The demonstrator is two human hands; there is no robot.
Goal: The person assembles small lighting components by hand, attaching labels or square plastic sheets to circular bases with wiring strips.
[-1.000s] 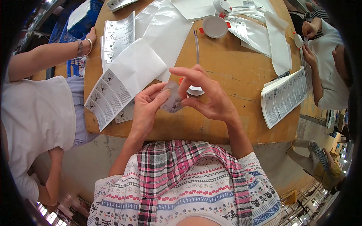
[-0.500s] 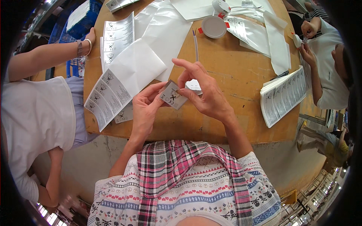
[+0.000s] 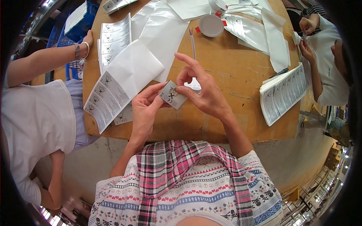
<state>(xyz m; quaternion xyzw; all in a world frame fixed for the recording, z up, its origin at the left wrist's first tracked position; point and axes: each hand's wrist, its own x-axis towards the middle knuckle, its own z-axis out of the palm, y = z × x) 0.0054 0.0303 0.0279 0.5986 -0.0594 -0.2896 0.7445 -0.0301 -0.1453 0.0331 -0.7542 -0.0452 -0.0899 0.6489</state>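
A small silver-grey printed label (image 3: 172, 96) is held over the table's near part. My left hand (image 3: 145, 107) pinches it at its left edge between thumb and fingers. The thumb of my right hand (image 3: 205, 88) presses on its upper right side, with the index finger bent behind and another finger raised. Partly hidden behind my right hand is a white object (image 3: 194, 83). A grey cable (image 3: 192, 47) with bare wire ends stands out above that hand; I cannot tell whether the two are joined.
Label sheets (image 3: 106, 92) lie at left, beside white backing paper (image 3: 141, 62). A round white downlight (image 3: 210, 26) with red tabs sits at the back. A stack of label sheets (image 3: 283, 94) and a black pen (image 3: 279, 72) are at right. Co-workers stand on both sides.
Both hands keep their hold on the label, which has barely shifted. The view has moved slightly, so the table things appear a little displaced.
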